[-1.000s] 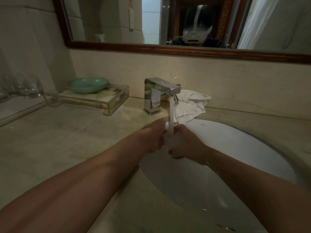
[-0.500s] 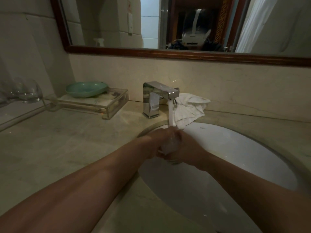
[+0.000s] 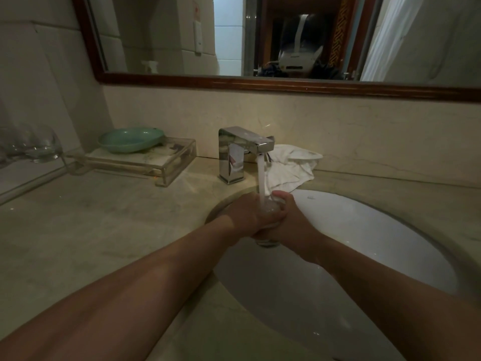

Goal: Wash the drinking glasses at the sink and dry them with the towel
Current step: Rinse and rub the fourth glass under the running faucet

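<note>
Water runs from the chrome faucet [image 3: 242,155] into a clear drinking glass [image 3: 268,204] held over the white sink [image 3: 364,243]. My right hand [image 3: 291,220] grips the glass from the right, fingers curled round it. My left hand [image 3: 247,214] holds it from the left, fingers wrapped against its side. Most of the glass is hidden by both hands; its base shows below them. A crumpled white towel [image 3: 289,168] lies on the counter behind the faucet. More glasses [image 3: 33,147] stand on a shelf at far left.
A green dish [image 3: 130,139] sits on a clear acrylic tray [image 3: 161,165] left of the faucet. The beige stone counter [image 3: 91,230] spreads to the left of the sink. A wood-framed mirror [image 3: 260,84] hangs on the wall above.
Both hands and the glass have shifted slightly upward and closer under the spout. The grip on the glass is unchanged and the water keeps running.
</note>
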Action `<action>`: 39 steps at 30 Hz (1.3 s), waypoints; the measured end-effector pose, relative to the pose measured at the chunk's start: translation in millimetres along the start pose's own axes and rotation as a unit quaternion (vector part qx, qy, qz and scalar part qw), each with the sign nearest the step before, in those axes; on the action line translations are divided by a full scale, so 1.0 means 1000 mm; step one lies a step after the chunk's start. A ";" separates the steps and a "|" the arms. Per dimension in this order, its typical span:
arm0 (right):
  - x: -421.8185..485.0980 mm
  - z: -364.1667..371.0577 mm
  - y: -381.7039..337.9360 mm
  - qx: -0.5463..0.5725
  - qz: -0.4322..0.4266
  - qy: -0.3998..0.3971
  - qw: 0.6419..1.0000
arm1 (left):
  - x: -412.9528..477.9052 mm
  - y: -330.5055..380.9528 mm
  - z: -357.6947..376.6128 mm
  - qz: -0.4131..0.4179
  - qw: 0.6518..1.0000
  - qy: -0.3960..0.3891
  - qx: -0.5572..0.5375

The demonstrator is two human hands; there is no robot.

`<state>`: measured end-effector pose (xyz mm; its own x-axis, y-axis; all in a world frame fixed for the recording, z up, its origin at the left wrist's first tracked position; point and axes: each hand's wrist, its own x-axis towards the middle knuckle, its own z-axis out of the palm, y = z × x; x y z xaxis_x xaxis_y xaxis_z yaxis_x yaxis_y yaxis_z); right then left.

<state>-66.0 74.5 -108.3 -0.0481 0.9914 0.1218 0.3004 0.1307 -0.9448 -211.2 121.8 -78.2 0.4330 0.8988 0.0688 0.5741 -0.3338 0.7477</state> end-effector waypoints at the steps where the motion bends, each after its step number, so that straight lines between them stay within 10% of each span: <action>1: 0.001 -0.002 -0.001 -0.010 0.000 -0.007 1.000 | -0.001 -0.002 -0.002 -0.012 0.999 -0.009 -0.038; 5: 0.005 -0.021 -0.014 0.009 0.027 -0.026 0.999 | -0.004 0.003 -0.005 0.002 0.997 -0.018 -0.077; 9: 0.022 -0.036 -0.029 -0.008 0.004 0.129 0.992 | -0.001 0.006 -0.005 0.034 0.998 0.017 -0.044; 24: 0.086 -0.018 -0.062 0.084 -0.021 0.120 0.989 | -0.001 0.006 -0.004 0.019 0.993 0.099 0.054; 32: 0.061 -0.022 -0.081 0.097 -0.029 0.088 0.991 | -0.009 0.014 -0.006 0.024 0.995 0.082 0.055; 39: 0.004 -0.045 -0.060 -0.108 0.053 -0.046 0.992 | -0.017 0.024 -0.007 0.004 0.999 0.047 -0.003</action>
<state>-41.2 70.7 -37.4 -0.0882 0.9960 -0.0124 0.5042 0.0339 -0.8629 -209.6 100.6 -56.5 0.3694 0.9192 0.1361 0.5673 -0.3391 0.7505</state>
